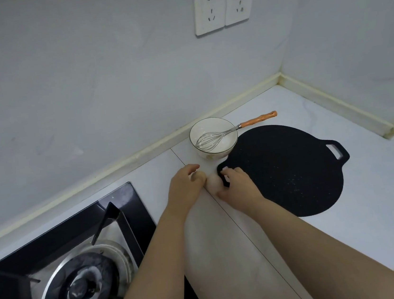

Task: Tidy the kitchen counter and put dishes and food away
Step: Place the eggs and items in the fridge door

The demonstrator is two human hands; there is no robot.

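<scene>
Whisk (211, 139) leaning in bowl (216, 154), handle pointing right; left hand (185, 188) curled round egg (198, 176), right hand (237, 186) hooked on pan (280, 171) handle

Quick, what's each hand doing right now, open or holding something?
Left hand: curled round a brown egg.
Right hand: curled round a pale egg, beside the black pan.

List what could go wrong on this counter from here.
1. An egg lies between the left hand, which curls round a second egg, and the right hand, whose grip on it is unclear. It could roll or crack.
2. The whisk leans in the bowl, its handle overhanging the rim beside the black pan. Shifting the pan could tip it out.
</scene>
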